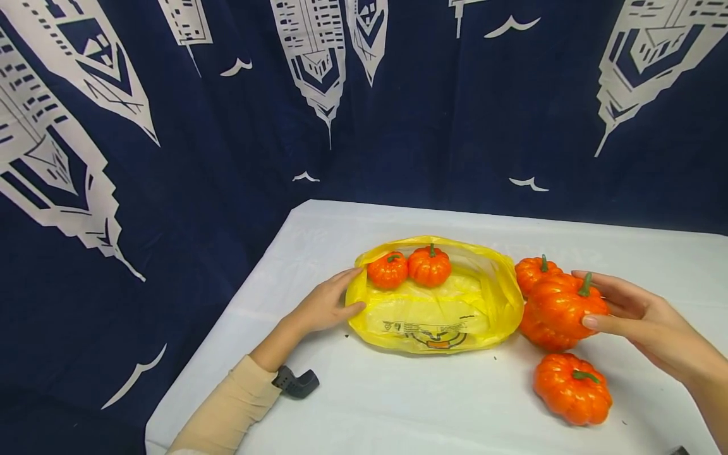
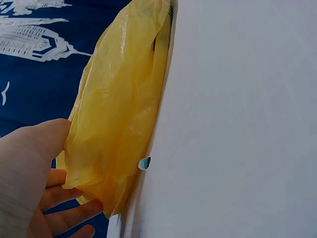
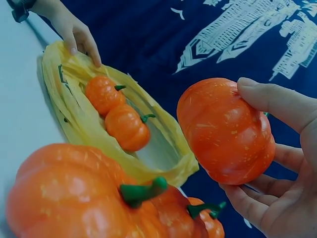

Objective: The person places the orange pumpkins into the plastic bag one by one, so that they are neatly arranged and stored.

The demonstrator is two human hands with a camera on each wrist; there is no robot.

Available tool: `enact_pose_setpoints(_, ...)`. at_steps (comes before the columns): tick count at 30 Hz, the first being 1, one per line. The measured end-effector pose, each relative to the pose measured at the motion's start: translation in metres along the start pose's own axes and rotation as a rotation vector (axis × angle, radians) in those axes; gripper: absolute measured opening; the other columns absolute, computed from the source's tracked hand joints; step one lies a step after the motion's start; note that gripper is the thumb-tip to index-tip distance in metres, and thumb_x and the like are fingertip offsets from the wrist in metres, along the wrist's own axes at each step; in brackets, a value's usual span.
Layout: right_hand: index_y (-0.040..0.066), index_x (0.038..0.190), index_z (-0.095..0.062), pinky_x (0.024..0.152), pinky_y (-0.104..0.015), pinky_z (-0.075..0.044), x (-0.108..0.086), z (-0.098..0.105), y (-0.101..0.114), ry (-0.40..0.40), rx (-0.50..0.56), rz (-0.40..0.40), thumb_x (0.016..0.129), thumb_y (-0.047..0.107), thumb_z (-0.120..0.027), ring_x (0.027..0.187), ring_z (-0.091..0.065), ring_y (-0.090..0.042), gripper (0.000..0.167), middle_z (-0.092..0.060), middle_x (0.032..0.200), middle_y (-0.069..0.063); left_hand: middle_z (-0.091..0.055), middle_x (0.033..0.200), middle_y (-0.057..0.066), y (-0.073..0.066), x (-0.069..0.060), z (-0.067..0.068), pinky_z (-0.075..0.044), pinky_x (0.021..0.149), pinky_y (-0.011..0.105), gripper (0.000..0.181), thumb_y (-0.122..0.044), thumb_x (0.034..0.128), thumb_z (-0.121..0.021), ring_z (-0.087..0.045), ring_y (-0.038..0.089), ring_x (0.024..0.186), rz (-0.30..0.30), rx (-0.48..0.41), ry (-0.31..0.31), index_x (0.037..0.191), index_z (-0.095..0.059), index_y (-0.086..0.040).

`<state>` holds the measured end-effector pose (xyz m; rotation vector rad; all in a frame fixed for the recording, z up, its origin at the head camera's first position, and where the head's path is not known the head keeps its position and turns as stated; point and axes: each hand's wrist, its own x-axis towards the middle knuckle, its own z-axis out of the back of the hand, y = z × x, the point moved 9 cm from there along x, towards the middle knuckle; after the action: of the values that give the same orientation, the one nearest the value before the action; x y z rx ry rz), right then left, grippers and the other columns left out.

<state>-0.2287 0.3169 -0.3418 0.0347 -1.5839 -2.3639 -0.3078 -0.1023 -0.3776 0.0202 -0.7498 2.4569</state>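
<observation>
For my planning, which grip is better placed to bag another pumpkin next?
Probably the right grip: it holds an artificial pumpkin near the yellow plastic bag; the left grip holds the bag.

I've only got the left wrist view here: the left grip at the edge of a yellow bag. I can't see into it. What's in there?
Observer: Two orange pumpkins lie side by side in the yellow bag.
Operator: Good. What about the right grip?
Observer: It holds another pumpkin between thumb and fingers.
Operator: Any others outside the bag?
Observer: Yes, besides the held one, three loose pumpkins to the right of the bag in the head view.
</observation>
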Motion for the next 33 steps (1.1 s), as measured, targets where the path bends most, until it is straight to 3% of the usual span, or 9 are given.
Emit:
enact_pose_setpoints(11,0.026,0.141,-0.043,0.077,-0.010,-0.045,0.021,-0.013,-0.003,0.022,-0.038,-0.085,0.096,0.005,-0.057,0.110,-0.052,0.008,0.052,-0.050,0.127,0.025,-0.038,0.152,0.014,0.001,0.001,-0.001,-0.030,0.114,0.045,0.073,-0.034,0.0914,-0.065,-0.035,0.030,0.139,0.012,0.003,0.006,0.151,-0.035,-0.004)
enact_pose_setpoints(18,0.013,0.145,-0.039,0.080,-0.013,-0.047,0.036,-0.030,0.006,0.021,-0.061,-0.129,0.095,0.015,-0.062,0.107,-0.053,0.008,0.056,-0.052,0.123,0.024,-0.038,0.152,0.014,0.001,0.001,-0.001,-0.029,0.114,0.044,0.073,-0.034,0.0913,-0.065,-0.035,0.030,0.140,0.010,0.000,0.010,0.150,-0.035,-0.004)
enact_pose_setpoints(20,0.009,0.147,-0.036,0.081,-0.015,-0.048,0.040,-0.036,0.008,0.023,-0.062,-0.153,0.095,0.018,-0.064,0.105,-0.054,0.008,0.060,-0.054,0.125,0.019,-0.037,0.152,0.014,0.001,0.001,-0.001,-0.029,0.114,0.044,0.073,-0.034,0.0913,-0.065,-0.035,0.030,0.140,0.005,0.002,0.011,0.150,-0.035,-0.003)
enact_pose_setpoints(23,0.004,0.149,-0.033,0.081,-0.018,-0.050,0.047,-0.046,0.011,0.023,-0.078,-0.187,0.094,0.023,-0.065,0.102,-0.054,0.008,0.066,-0.054,0.134,-0.001,-0.037,0.152,0.015,0.001,0.001,-0.001,-0.029,0.114,0.045,0.073,-0.034,0.0914,-0.065,-0.035,0.031,0.140,-0.003,-0.002,0.011,0.150,-0.035,-0.003)
enact_pose_setpoints(27,0.004,0.150,-0.031,0.084,-0.023,-0.051,0.054,-0.057,0.018,0.025,-0.109,-0.213,0.094,0.029,-0.066,0.112,-0.056,-0.009,0.071,-0.045,0.142,-0.023,-0.038,0.152,0.015,0.001,0.001,-0.001,-0.029,0.114,0.044,0.073,-0.034,0.0913,-0.065,-0.035,0.030,0.140,-0.006,-0.004,0.013,0.150,-0.035,-0.002)
enact_pose_setpoints(30,0.004,0.151,-0.031,0.087,-0.028,-0.052,0.059,-0.064,0.024,0.027,-0.125,-0.215,0.093,0.031,-0.067,0.123,-0.051,-0.032,0.074,-0.044,0.143,-0.026,-0.037,0.152,0.014,0.002,0.001,-0.001,-0.029,0.114,0.044,0.073,-0.034,0.0913,-0.064,-0.034,0.030,0.140,-0.004,-0.001,0.013,0.150,-0.035,-0.003)
enact_pose_setpoints(33,0.002,0.151,-0.030,0.091,-0.033,-0.051,0.065,-0.071,0.029,0.034,-0.125,-0.213,0.091,0.032,-0.069,0.128,-0.045,-0.042,0.077,-0.045,0.143,-0.027,-0.038,0.152,0.015,0.002,0.001,-0.001,-0.029,0.114,0.045,0.073,-0.034,0.0912,-0.065,-0.035,0.030,0.140,-0.002,-0.004,0.010,0.150,-0.035,-0.003)
